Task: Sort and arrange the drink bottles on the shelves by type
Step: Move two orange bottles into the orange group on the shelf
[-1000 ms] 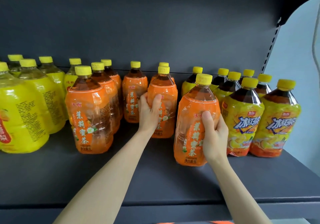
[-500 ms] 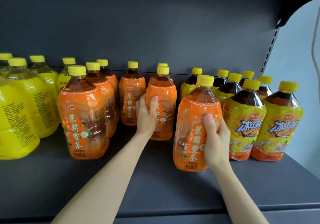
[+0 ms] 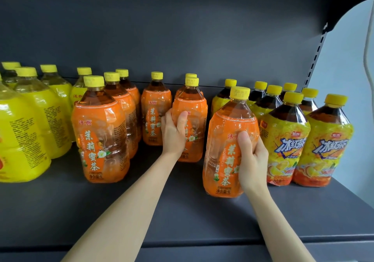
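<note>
Right hand [image 3: 252, 160] wraps front orange bottle [image 3: 228, 148], fingers closed on its right side, thumb on label. Bottle upright, long axis vertical, base on shelf [image 3: 182, 217]. Left hand [image 3: 175, 134] grips second orange bottle [image 3: 192, 120], which stands further back. Orange row [image 3: 101, 132] lies to left of fingers — open gap between. Yellow tea bottles [image 3: 285, 140] touch right side. Glossy shrink film, ribbed plastic caps.

Shop: dark retail shelf [image 3: 182, 211] stocked with drink bottles [image 3: 101, 132].

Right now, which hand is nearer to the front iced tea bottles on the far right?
Right. The right hand grips an orange bottle directly beside the iced tea bottles; the left hand holds another orange bottle farther left and back.
</note>
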